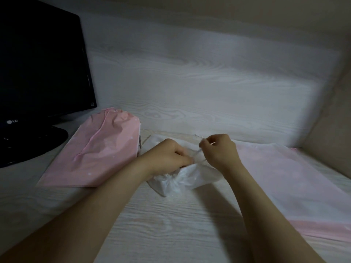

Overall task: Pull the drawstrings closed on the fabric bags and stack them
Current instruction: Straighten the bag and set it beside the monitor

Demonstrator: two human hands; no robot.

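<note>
My left hand [169, 158] grips the white bag [187, 180] at its mouth, my right hand [219, 151] pinches the drawstring [199, 148]; a slip could loosen the gathers.

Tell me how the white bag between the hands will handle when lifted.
Probably floppy: the white bag is crumpled and bunched where the left hand grips it, so it should sag when lifted. Likely light for its size, since it looks thin. Its sheen hints it may slip; the drawstring pinched by the right hand seems a surer hold.
</note>
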